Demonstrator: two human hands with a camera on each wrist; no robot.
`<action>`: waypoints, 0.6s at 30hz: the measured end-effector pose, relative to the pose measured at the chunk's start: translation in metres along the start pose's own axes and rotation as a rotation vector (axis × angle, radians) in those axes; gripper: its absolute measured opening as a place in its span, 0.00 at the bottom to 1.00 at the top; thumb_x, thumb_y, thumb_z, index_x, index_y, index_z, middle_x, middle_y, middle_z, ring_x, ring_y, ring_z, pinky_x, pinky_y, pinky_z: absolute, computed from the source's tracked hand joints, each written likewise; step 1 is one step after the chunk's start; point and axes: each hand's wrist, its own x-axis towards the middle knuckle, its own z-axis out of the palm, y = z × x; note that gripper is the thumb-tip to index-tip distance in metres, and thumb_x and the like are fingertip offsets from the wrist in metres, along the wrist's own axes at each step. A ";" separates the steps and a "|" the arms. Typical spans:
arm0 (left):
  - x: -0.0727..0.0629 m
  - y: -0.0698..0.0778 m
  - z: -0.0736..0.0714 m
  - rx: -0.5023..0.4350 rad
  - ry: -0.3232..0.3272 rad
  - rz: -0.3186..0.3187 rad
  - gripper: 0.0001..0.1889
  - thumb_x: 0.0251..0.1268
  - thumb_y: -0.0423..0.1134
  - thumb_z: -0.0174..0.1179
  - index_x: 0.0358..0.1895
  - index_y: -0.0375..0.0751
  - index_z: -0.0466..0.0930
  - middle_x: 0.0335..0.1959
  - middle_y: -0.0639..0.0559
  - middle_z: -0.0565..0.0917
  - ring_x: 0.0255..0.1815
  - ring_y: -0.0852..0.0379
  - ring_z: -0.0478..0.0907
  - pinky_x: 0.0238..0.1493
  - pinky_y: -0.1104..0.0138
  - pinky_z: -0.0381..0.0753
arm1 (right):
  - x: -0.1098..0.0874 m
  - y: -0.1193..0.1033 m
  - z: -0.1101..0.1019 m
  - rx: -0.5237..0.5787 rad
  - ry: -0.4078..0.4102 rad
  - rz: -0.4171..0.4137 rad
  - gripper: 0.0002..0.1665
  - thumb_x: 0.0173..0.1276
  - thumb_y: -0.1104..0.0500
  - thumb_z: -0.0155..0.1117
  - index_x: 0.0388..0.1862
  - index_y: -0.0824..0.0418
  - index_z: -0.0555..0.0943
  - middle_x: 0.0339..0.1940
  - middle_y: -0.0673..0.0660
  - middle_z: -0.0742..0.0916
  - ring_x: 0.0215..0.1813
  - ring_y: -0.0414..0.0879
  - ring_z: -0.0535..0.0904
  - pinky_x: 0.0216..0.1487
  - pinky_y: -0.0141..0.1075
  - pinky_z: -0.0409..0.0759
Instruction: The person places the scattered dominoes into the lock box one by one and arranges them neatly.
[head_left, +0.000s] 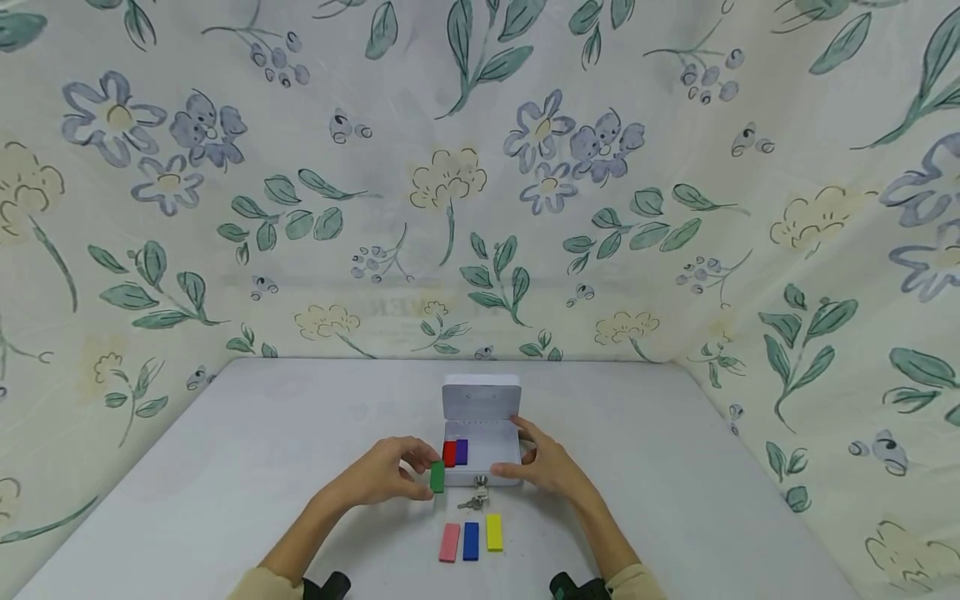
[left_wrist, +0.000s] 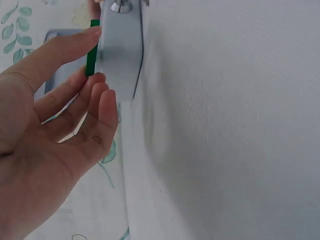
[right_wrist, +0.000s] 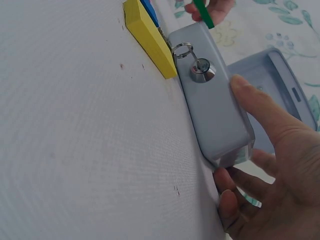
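A pale grey metal cash box (head_left: 495, 446) stands on the table with its lid (head_left: 482, 400) raised at the back. Inside, at its left, lie a red block (head_left: 449, 453) and a purple block (head_left: 462, 452). My left hand (head_left: 386, 472) pinches a green block (head_left: 437, 477) between thumb and fingertips, right at the box's front left corner. Around the right side of the box curls my right hand (head_left: 551, 462), its thumb on the front rim and its fingers at the side wall. A key sits in the front lock (right_wrist: 202, 69), with a ring attached.
In front of the box lie a pink block (head_left: 449, 542), a blue block (head_left: 471, 542) and a yellow block (head_left: 494, 532). Keys (head_left: 472, 502) hang from the lock between them and the box. Floral cloth (head_left: 480, 208) rises behind the white table (head_left: 337, 417).
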 end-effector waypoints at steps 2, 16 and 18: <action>0.002 -0.001 0.000 0.004 0.012 -0.001 0.23 0.50 0.42 0.75 0.50 0.41 0.82 0.43 0.53 0.84 0.46 0.54 0.78 0.44 0.70 0.82 | 0.000 0.000 0.000 0.001 0.002 0.003 0.58 0.51 0.42 0.78 0.78 0.49 0.59 0.68 0.66 0.76 0.43 0.46 0.75 0.38 0.35 0.73; 0.016 -0.007 0.003 -0.020 0.142 -0.051 0.25 0.51 0.41 0.75 0.53 0.37 0.82 0.44 0.49 0.85 0.44 0.55 0.79 0.48 0.67 0.83 | 0.001 0.002 0.000 0.009 -0.001 -0.018 0.59 0.50 0.41 0.78 0.78 0.50 0.59 0.68 0.66 0.76 0.40 0.46 0.75 0.36 0.34 0.72; 0.018 -0.007 0.004 -0.021 0.152 -0.041 0.24 0.51 0.41 0.74 0.53 0.38 0.82 0.43 0.47 0.85 0.43 0.55 0.78 0.47 0.68 0.83 | 0.001 0.002 0.000 0.006 0.001 -0.016 0.59 0.51 0.41 0.78 0.78 0.50 0.59 0.67 0.66 0.76 0.40 0.46 0.75 0.36 0.34 0.72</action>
